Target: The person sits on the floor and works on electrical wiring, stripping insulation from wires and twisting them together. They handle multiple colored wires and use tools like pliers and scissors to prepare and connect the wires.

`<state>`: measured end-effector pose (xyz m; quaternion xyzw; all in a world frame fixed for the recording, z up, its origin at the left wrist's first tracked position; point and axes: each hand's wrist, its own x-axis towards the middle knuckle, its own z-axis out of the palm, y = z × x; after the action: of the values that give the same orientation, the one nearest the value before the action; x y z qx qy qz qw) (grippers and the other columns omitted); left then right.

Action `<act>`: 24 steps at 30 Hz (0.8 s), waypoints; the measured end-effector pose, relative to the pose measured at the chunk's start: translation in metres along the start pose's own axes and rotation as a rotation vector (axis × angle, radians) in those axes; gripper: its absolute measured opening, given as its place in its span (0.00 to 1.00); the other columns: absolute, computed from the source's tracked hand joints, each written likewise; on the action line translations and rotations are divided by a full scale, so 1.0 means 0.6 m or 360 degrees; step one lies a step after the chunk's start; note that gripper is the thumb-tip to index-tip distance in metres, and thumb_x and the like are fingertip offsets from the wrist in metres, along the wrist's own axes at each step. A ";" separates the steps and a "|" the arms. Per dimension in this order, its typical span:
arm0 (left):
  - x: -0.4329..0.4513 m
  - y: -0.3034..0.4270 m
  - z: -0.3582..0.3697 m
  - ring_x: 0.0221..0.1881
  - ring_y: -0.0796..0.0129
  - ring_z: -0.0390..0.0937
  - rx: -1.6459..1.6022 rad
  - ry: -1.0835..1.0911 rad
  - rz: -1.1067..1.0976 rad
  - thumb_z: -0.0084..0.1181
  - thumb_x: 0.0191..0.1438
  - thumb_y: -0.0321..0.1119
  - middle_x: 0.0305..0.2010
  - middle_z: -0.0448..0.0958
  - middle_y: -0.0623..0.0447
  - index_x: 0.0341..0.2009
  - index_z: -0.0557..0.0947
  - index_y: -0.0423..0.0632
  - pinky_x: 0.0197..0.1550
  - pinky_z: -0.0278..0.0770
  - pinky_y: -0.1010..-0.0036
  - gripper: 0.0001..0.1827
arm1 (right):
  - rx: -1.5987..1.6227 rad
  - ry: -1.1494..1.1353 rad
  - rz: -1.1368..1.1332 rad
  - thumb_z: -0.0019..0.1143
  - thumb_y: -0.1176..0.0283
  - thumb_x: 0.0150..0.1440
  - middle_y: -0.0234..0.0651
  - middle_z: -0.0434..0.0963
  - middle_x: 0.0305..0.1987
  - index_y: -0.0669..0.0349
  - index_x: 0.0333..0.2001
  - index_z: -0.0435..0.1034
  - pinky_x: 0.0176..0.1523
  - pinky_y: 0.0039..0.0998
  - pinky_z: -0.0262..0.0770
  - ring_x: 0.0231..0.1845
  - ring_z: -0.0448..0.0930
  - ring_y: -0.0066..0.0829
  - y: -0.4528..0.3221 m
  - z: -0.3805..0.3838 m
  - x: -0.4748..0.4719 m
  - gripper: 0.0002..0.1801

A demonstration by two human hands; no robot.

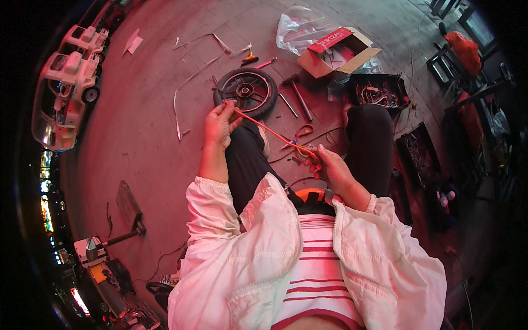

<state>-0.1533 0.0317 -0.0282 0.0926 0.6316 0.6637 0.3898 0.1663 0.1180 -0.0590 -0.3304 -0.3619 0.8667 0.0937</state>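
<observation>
My left hand pinches one end of a thin orange-red cord between thumb and fingers, above the edge of a small wheel with a black tyre. From there the cord runs taut, slanting across my knees to my right hand. That hand grips the cord's other end, where a few strands bunch or loop by the fingers. Scissors with orange-red handles lie on the floor beneath the cord, partly covered by it. Whether the cord is a wire or a string is unclear.
Beyond my knees lie a hammer, a metal rod and a wrench. An open cardboard box stands near a black bin of wires. A black tray sits right; white toy cars stand left.
</observation>
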 end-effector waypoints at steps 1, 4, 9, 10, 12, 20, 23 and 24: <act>0.000 -0.001 0.001 0.37 0.70 0.78 -0.0034 0.0026 0.0022 0.53 0.61 0.37 0.36 0.79 0.55 0.41 0.80 0.47 0.38 0.80 0.75 0.09 | -0.0056 -0.0002 -0.0016 0.38 0.57 0.67 0.25 0.75 0.33 0.60 0.52 0.70 0.34 0.17 0.66 0.30 0.70 0.15 0.002 -0.003 0.002 0.21; 0.001 -0.003 -0.007 0.36 0.69 0.78 -0.0177 0.0022 0.0027 0.55 0.59 0.36 0.35 0.79 0.54 0.40 0.80 0.44 0.38 0.80 0.73 0.09 | -0.0165 -0.0041 -0.0060 0.44 0.62 0.65 0.24 0.74 0.32 0.60 0.49 0.72 0.35 0.16 0.67 0.30 0.70 0.14 0.013 -0.006 0.008 0.16; 0.003 -0.010 -0.029 0.34 0.66 0.79 -0.0412 0.0062 -0.0082 0.54 0.59 0.34 0.35 0.79 0.52 0.40 0.79 0.42 0.36 0.82 0.73 0.09 | -0.0182 -0.0119 -0.0126 0.45 0.63 0.65 0.21 0.71 0.29 0.59 0.42 0.75 0.34 0.18 0.66 0.29 0.69 0.14 0.023 -0.004 0.008 0.14; 0.002 -0.008 -0.026 0.34 0.66 0.80 -0.0507 0.0114 -0.0146 0.55 0.59 0.34 0.35 0.80 0.51 0.40 0.79 0.42 0.36 0.82 0.73 0.09 | -0.0105 -0.0108 -0.0093 0.45 0.63 0.65 0.21 0.70 0.29 0.59 0.42 0.75 0.34 0.18 0.66 0.28 0.68 0.14 0.024 -0.005 0.008 0.14; 0.001 -0.004 -0.017 0.33 0.66 0.80 -0.0644 0.0151 -0.0226 0.55 0.58 0.34 0.34 0.80 0.51 0.40 0.79 0.42 0.36 0.82 0.73 0.09 | 0.0056 -0.0083 -0.0036 0.46 0.62 0.65 0.21 0.70 0.28 0.59 0.41 0.74 0.34 0.18 0.65 0.27 0.67 0.14 0.026 -0.007 0.008 0.14; 0.000 0.017 0.037 0.38 0.66 0.75 -0.0942 -0.0611 -0.0007 0.50 0.61 0.42 0.32 0.76 0.57 0.40 0.78 0.52 0.48 0.73 0.64 0.10 | 0.0049 -0.0122 -0.0008 0.40 0.59 0.67 0.24 0.71 0.27 0.59 0.40 0.71 0.32 0.19 0.65 0.26 0.68 0.15 0.037 -0.023 0.032 0.17; -0.014 0.047 0.129 0.29 0.72 0.66 -0.0963 -0.0882 -0.0199 0.46 0.63 0.46 0.24 0.65 0.60 0.40 0.77 0.51 0.48 0.68 0.68 0.13 | -0.0123 -0.0097 -0.0140 0.43 0.61 0.65 0.27 0.73 0.29 0.61 0.41 0.71 0.34 0.20 0.67 0.29 0.71 0.18 0.009 -0.048 0.041 0.15; -0.006 0.058 0.158 0.25 0.75 0.60 -0.0939 -0.0864 -0.0230 0.46 0.64 0.46 0.21 0.60 0.61 0.39 0.76 0.50 0.42 0.65 0.72 0.14 | -0.0306 -0.0047 -0.0244 0.45 0.63 0.65 0.27 0.74 0.30 0.62 0.42 0.71 0.36 0.21 0.68 0.31 0.73 0.19 -0.002 -0.056 0.045 0.14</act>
<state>-0.1065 0.1055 0.0226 0.1040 0.2930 0.7387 0.5980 0.1671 0.1486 -0.0893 -0.2963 -0.4689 0.8230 0.1223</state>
